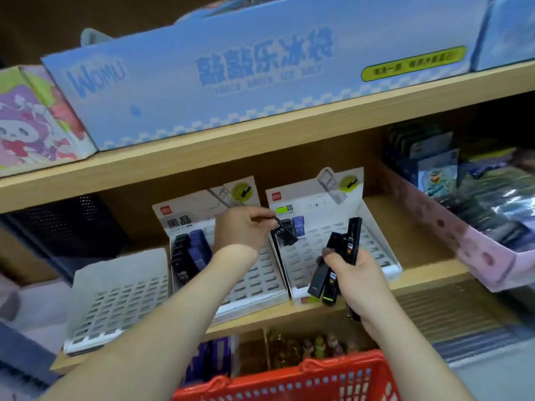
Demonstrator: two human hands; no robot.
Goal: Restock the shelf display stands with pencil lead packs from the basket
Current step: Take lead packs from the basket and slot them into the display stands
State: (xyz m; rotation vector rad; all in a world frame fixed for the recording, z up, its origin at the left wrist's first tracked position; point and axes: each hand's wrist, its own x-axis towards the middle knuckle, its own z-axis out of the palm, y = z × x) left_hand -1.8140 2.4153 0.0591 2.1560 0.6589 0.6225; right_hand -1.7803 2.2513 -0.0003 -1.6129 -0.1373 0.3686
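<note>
My left hand [241, 227] pinches one black pencil lead pack [283, 231] by its top and holds it over the upper slots of the right display stand [373, 250]. My right hand [356, 280] grips a bunch of several black lead packs [333, 267] in front of that stand. The middle display stand [254, 273] holds a few black and purple packs [191, 250] in its top left slots. A third stand [115, 299] at the left shows only bare slots. The red basket [292, 377] sits at the bottom edge, below my arms.
A wooden shelf [289, 131] above carries a long blue box [231, 70] and a cartoon-printed box [34, 125]. A pink tray [474, 241] of card packs stands at the right. A dark mesh bin [66, 227] is at the left; small figurines [312, 345] fill the lower shelf.
</note>
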